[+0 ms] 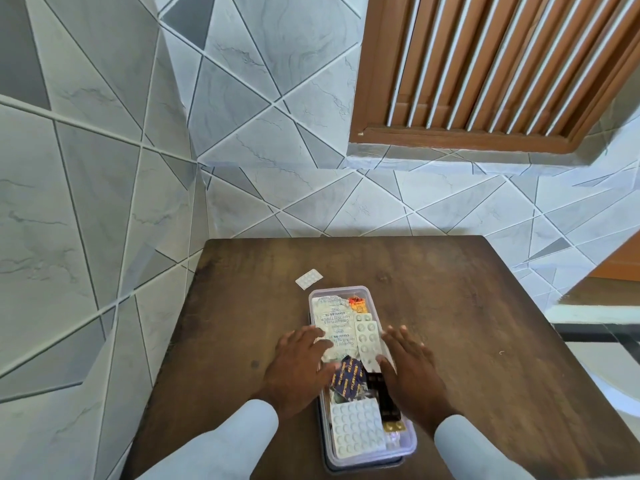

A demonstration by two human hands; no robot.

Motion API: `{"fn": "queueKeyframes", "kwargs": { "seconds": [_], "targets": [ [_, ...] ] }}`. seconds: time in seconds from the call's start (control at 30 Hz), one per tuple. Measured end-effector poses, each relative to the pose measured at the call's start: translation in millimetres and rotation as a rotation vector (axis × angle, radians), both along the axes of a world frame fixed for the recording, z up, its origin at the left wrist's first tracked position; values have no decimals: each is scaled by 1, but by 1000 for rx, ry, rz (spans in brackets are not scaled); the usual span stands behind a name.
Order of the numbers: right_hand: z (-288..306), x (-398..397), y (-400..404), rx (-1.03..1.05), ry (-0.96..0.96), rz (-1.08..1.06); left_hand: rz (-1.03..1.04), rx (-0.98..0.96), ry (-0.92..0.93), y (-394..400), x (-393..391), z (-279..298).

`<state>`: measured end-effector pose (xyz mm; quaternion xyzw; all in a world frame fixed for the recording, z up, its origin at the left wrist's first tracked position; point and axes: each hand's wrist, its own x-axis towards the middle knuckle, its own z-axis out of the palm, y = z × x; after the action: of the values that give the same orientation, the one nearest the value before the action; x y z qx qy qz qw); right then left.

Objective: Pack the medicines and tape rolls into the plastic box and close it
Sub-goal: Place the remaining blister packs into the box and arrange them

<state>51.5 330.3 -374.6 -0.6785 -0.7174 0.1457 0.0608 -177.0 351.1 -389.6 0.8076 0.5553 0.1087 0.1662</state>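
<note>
- Clear plastic box, lid off, sits on the wooden surface, filled with blister packs
- Left hand and right hand flat, fingers spread over it
- One small blister strip lies outside

The large silver foil strip lying in the open plastic box carries rows of small blue print, seen upside down and blurred; no word can be read with certainty. The dark blue foil sachet bears yellow lettering, too blurred to make out. Nothing else shows writing.
</note>
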Motion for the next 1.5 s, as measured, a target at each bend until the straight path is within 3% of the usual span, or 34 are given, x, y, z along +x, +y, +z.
{"fn": "queueKeyframes", "kwargs": {
  "seconds": [0.13, 0.3, 0.57, 0.67, 0.87, 1.03, 1.17, 1.3, 1.4, 1.5],
  "targets": [
    [4, 16, 77, 49, 206, -107, 197, -54, -127, 60, -2, 0],
    [4, 25, 177, -64, 425, -191, 509, -207, -348, 148, -6, -5],
    [-25, 2, 263, -499, 520, -134, 569, -392, -128, 232, 5, -42],
    [-42, -10, 272, -538, 493, -91, 565, -390, -77, 243, 11, -48],
    [-52, -17, 273, -649, 639, -40, 548, -451, -54, 248, 19, -43],
    [-35, -26, 267, -799, 584, 25, 569, -478, -75, 242, 17, -39],
    [-21, -33, 261, -741, 494, 60, 609, -420, -161, 233, 14, -41],
    [-10, -29, 256, -530, 618, 7, 696, -346, -289, 221, 3, -27],
    [10, -24, 242, -279, 609, -19, 759, -314, -456, 209, -8, -3],
    [34, -27, 214, -141, 671, -25, 731, -365, -780, 177, -3, 28]
  ]
}}
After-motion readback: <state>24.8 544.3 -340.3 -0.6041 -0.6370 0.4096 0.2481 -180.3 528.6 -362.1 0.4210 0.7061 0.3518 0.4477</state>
